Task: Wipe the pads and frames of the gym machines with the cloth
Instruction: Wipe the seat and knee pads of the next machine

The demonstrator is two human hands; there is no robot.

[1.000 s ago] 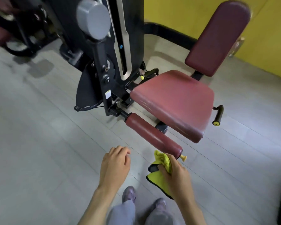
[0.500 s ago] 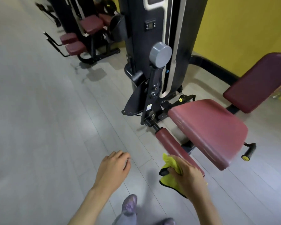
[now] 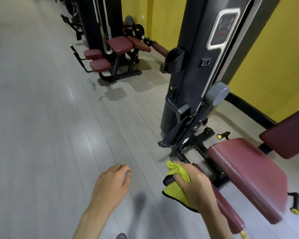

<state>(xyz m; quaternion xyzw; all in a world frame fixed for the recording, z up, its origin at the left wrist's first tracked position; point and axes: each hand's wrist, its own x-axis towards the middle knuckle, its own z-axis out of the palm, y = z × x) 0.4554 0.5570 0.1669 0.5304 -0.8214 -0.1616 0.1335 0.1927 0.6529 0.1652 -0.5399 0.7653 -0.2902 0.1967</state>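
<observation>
Right hand (image 3: 195, 187) fingers clamped on bunched yellow cloth (image 3: 175, 184), pressed to upper end of maroon roller pad (image 3: 226, 211), likely for wiping stroke. Left hand (image 3: 110, 185) empty, fingers loosely curled, hanging free. Roller's long axis runs from frame (image 3: 188, 145) toward viewer, lower right, beside seat pad (image 3: 248, 173).

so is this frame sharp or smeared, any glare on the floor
Head view: smeared by motion, most around the seat pad edge and the shoe at the bottom; the right hand gripping the cloth is soft too. Pale glare streaks cross the floor on the left, and wide-angle distortion tilts the machine column.
</observation>
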